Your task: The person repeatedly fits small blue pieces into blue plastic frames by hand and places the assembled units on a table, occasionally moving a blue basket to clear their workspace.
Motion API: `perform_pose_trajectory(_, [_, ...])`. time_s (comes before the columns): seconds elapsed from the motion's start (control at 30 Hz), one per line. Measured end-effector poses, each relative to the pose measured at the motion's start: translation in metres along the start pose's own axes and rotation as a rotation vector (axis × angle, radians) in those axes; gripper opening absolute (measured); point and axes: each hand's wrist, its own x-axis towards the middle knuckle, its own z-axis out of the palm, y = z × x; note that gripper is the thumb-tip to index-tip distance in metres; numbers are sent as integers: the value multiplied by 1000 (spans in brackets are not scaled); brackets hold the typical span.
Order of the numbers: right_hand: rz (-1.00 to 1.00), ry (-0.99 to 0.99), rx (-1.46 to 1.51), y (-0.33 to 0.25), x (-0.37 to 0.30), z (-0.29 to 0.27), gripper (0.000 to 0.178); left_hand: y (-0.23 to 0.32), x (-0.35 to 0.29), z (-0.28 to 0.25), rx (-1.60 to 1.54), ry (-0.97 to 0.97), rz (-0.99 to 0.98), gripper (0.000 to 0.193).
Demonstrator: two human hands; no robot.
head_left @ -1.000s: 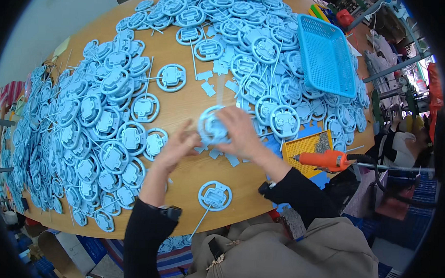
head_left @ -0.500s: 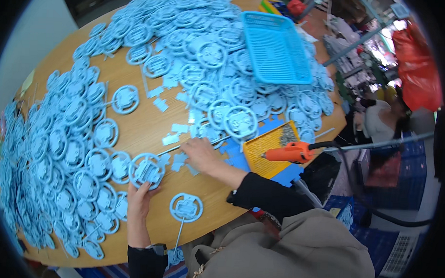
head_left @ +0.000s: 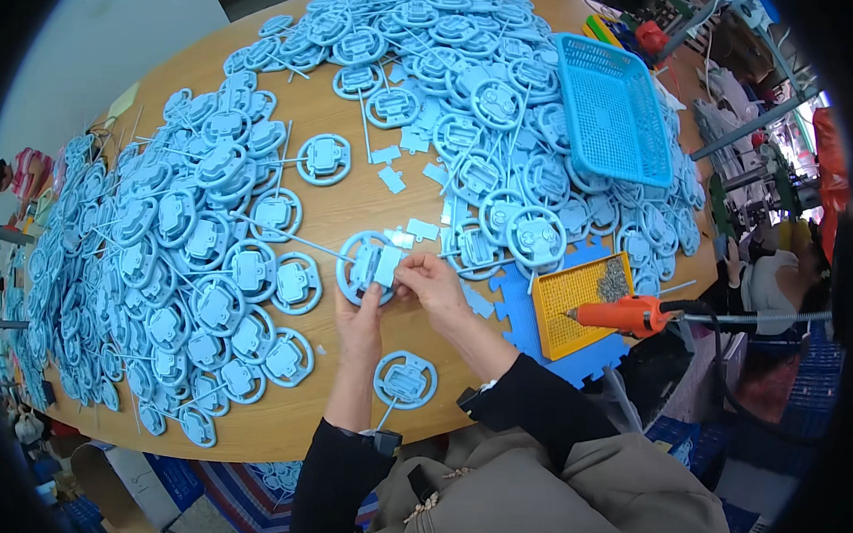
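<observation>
A: Far right of the wooden table [head_left: 354, 203]?

B: Light-blue rectangular basket [head_left: 615, 113], perforated, lying aslant.

A: Nearer, on the same side?

B: Yellow tray [head_left: 561, 313], with small metallic pieces [head_left: 615, 280] heaped toward the far right corner; partly beneath, blue foam mat [head_left: 513, 302] with interlocking edge. Above the tray, tip directed left, orange power driver [head_left: 617, 315], joined to a black cable [head_left: 696, 306]; contact with tray not discernible.

A: Beyond the right edge?

B: Person in a white top [head_left: 774, 277]; farther out, red plastic sheeting [head_left: 829, 163].

A: And leftward?

B: Pale grey panel [head_left: 105, 44], upper left; near it, person in a red-striped top [head_left: 31, 170]. Under the near edge, red-and-blue striped cloth [head_left: 240, 495].
</observation>
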Motion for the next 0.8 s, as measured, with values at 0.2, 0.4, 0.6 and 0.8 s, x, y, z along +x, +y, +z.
perform_pose_trajectory(0.2, [-161,-87,-426,1,6,3,27,8,0,-14,200,9,51,49])
perform_pose_trajectory(0.4, [67,-224,-263,-24,10,7,40,19,-8,-23,270,29,-68,44])
perform_pose_trajectory(0.6, [-18,-194,-221,-11,9,30,39,49,-7,-11,445,37,4,52])
perform_pose_trajectory(0.8, [-787,-81,-748,-15,10,55,25,71,10,-34,457,7,-114,47])
